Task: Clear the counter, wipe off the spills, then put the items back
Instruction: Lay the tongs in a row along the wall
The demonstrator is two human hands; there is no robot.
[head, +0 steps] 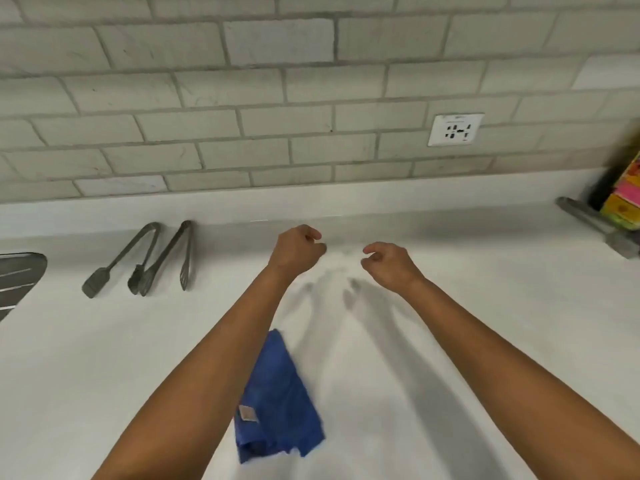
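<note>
Head view, looking down on a white, matte, faintly speckled counter w/ a low upstand of the same material at the rear. Both bare forearms reach fwd over the surface. Left hand: fingers curled inward, thumb near fingertips, nothing held; it sits above the counter near the back edge. Right hand: fingers loosely hooked and drooping, nothing held; close beside the left, a small gap between them. Soft grey shadows of both hands fall on the counter just below.

Blue cloth: soft, napped fabric, crumpled into a rough wedge, small pale label sewn on its left side; it lies on the counter near the front, partly under the left forearm, untouched by either hand.

Left rear, near the upstand: two pairs of dark grey tongs, long slim arms w/ flat flared tips, lying side by side, tips toward the viewer. Far left edge: dark slotted utensil, partly cropped. Far right: grey bar-shaped object & bright multicolour box, blurred. Wall: pale grey brick-pattern tiles, veined, w/ a white rectangular socket.
</note>
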